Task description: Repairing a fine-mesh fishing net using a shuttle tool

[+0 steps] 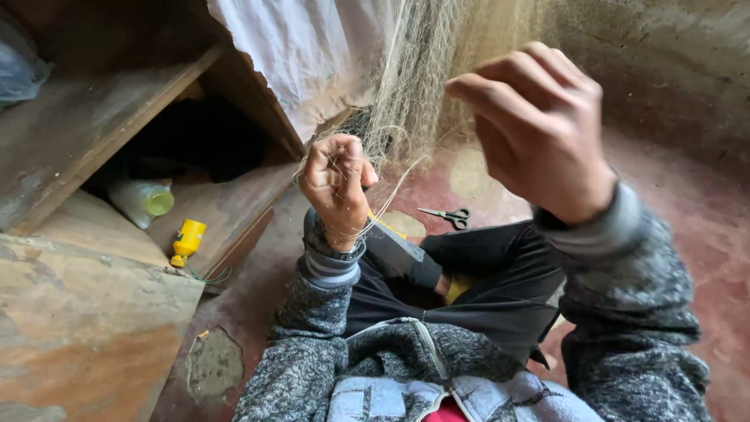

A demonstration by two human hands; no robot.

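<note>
Two hands (left (337, 187), right (535, 129)) on pale fishing net (414, 86)

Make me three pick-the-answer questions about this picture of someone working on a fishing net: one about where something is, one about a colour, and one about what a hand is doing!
1. Where do the small grey-handled metal scissors lie?
A. On the reddish floor beyond the legs
B. On the wooden shelf
C. In the right hand

2. What colour is the small plastic object on the lower wooden board?
A. Blue
B. Yellow
C. Black

3. What is the left hand doing?
A. Lying flat on the floor
B. Holding scissors
C. Closed around strands of the pale, fine-meshed fishing net

Answers:
1 A, they rest on the floor past the dark trousers.
2 B, it is bright yellow against the brown wood.
3 C, its fingers are curled in a grip on thin net threads, while the right hand is raised nearby, fingers bent.
</note>
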